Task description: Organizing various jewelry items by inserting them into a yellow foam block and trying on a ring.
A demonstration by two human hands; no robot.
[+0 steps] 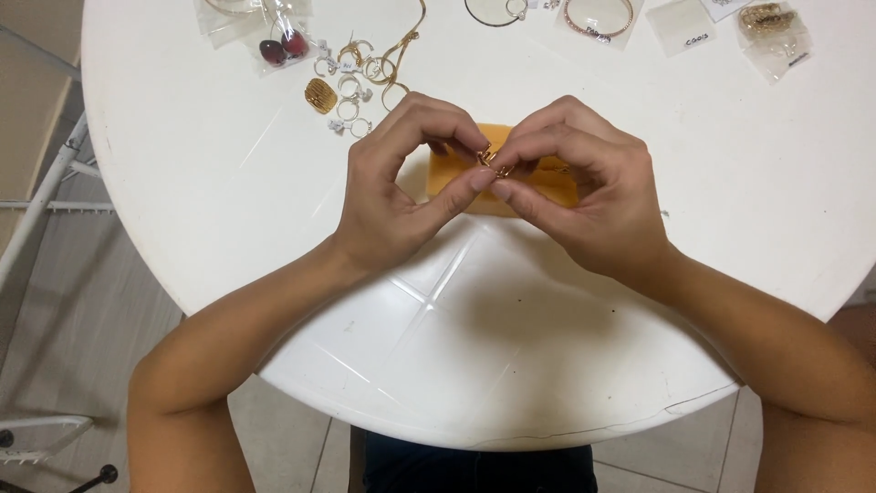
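While both hands meet over tabletop [228,183] centre, left hand [401,187] and right hand [584,196] pinch small gold piece [491,157] between thumb and fingertips; piece mostly hidden, possibly earring or clasp. Orange cloth [456,169] lies directly beneath hands. At 11 o'clock: cluster of rings [351,87], gold chain [401,55], bagged red stones [283,46]. At 1 o'clock: bangle [598,23], small plastic bags [771,32].

white table [219,183], orange cloth [447,169], gold piece [491,157]
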